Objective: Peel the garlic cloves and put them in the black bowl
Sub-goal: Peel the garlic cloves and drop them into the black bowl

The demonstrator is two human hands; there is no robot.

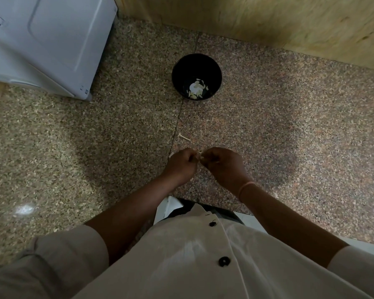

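I see a round black bowl, smooth and glossy, with a small heap of pale peeled cloves at its bottom. It sits on a polished stone counter speckled brown, pink and cream, with a thin dark seam running from under the bowl toward me. A grainy wooden panel lines the far edge, and a boxy white appliance fills the far left corner.

Near my edge, the left hand and right hand meet knuckle to knuckle, fingers curled in tight, both pinching a garlic clove; only a pale sliver of it shows between the fingertips. The bowl is well apart from them, straight ahead. A thin dry stem lies just beyond the hands. A pink band circles the right wrist.
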